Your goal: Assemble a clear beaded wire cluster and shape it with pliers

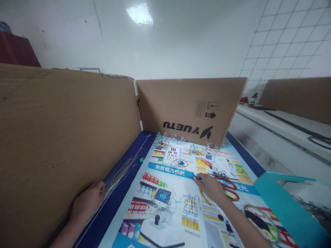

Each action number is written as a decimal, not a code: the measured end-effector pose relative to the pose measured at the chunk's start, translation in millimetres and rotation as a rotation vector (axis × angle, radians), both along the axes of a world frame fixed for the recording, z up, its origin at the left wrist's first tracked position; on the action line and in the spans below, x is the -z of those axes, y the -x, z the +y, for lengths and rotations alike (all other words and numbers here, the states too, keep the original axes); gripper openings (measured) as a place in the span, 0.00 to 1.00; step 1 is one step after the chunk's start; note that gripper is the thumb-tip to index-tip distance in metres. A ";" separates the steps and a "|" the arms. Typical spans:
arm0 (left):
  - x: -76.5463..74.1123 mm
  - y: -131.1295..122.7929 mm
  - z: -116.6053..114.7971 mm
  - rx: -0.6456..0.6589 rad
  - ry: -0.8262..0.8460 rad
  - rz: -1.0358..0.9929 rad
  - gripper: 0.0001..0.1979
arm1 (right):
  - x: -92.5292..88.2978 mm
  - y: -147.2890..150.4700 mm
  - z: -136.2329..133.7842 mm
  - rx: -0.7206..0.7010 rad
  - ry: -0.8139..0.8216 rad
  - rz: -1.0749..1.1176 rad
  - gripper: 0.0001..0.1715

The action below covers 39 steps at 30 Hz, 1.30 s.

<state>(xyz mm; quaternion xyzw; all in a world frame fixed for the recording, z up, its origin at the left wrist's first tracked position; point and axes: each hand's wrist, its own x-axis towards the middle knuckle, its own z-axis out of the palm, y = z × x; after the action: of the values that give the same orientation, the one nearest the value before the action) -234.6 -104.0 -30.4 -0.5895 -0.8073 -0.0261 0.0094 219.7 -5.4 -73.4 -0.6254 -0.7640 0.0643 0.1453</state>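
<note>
My left hand (89, 200) is closed at the near end of a bundle of thin silvery strands (121, 171), which lies on the blue strip beside the cardboard wall. My right hand (209, 184) is closed on a small tool with a narrow dark tip (195, 176), held low over the printed sheet; most of it is hidden by my fingers. A yellow curved piece (204, 197) shows under that hand, and I cannot tell whether it belongs to the tool. Red-handled scissors (229, 195) seem to lie just right of my wrist.
Cardboard panels stand at the left (64, 131) and back (178, 103). Clear, tangled bits (192, 148) lie along the back panel's foot. At the right are a clear round roll (262, 223) and a turquoise box (287, 206) with dark thin pieces inside. A white ledge (281, 119) lies beyond.
</note>
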 end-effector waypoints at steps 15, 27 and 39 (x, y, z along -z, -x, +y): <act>-8.9 -3.0 -3.8 -0.069 -0.031 0.059 0.09 | 21.8 5.6 -11.3 -0.033 -0.271 0.006 0.16; -9.5 -21.5 -18.8 0.019 -0.532 0.020 0.11 | 13.0 8.6 -17.1 -0.068 -0.442 0.139 0.18; 14.4 -36.6 -20.1 0.353 -0.651 -0.044 0.08 | -50.3 54.3 -98.5 -0.535 -0.291 -0.016 0.16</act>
<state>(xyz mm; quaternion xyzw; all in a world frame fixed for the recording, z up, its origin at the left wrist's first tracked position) -198.1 -124.1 -44.8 -0.6852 -0.6425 -0.2956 0.1742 165.3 -103.9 -23.1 -0.3749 -0.9040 -0.0149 0.2052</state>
